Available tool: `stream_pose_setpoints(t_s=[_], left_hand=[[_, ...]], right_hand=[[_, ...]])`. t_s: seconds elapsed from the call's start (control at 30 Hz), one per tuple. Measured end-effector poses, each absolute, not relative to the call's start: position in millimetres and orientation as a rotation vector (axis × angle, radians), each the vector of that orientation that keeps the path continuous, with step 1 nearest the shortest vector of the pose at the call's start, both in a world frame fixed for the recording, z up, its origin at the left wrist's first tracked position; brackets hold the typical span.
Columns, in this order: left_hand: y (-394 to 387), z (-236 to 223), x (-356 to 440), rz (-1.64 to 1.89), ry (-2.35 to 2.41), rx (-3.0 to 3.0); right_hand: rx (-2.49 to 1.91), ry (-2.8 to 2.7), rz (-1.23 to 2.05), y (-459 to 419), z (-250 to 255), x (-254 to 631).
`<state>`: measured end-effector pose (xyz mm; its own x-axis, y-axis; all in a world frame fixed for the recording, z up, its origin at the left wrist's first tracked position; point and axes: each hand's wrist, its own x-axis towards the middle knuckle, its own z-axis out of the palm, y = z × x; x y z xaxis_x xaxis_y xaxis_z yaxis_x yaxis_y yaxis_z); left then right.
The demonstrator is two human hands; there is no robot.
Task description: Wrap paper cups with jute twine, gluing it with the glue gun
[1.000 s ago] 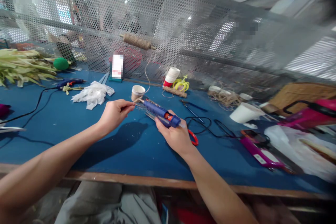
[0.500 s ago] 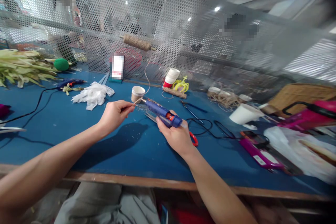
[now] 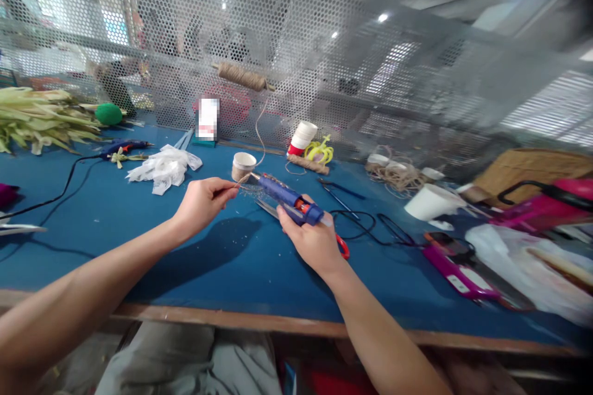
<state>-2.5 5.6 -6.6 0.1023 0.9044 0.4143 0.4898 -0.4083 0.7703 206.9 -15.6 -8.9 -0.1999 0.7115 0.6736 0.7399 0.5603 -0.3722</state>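
My left hand [image 3: 206, 205] is closed in a pinch on a thin piece of twine [image 3: 244, 178], which points toward the right. My right hand [image 3: 312, 234] grips a blue glue gun [image 3: 282, 192] with an orange-red part near its back end. Its nozzle points left at the twine's tip; whether they touch is too small to tell. Just behind the twine stands a small white cup [image 3: 244, 163] partly wrapped in twine. Scissors [image 3: 343, 247] with a red handle lie under my right hand, mostly hidden by it.
A twine roll [image 3: 241, 75] hangs on the perforated screen, its strand running down toward the cup. White lace [image 3: 164, 166] and a second glue gun [image 3: 124, 147] lie left. Pliers [image 3: 341, 187], a black cord, a white cup [image 3: 433, 200] and a magenta power strip [image 3: 458, 271] lie right.
The glue gun and my right hand have shifted slightly to the right, so the nozzle sits a little farther from my left fingers. My left hand stays in place, pinching the twine.
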Motion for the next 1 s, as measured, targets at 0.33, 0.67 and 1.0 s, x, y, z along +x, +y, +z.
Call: stream_pose_setpoints(t_s=[0.33,0.67,1.0], left_hand=[[9,-6,-2,1.184,1.226,1.65],[11,-7,-1,1.198,1.08,1.414],[14,-7,-3,1.215,0.935,1.209]], right_hand=[[-1.153,-1.948,-0.087,-16,-6,206],[-1.144,-1.975,-0.061,-16,-3,205],[-1.195,-1.771,0.392,-22,0,202]])
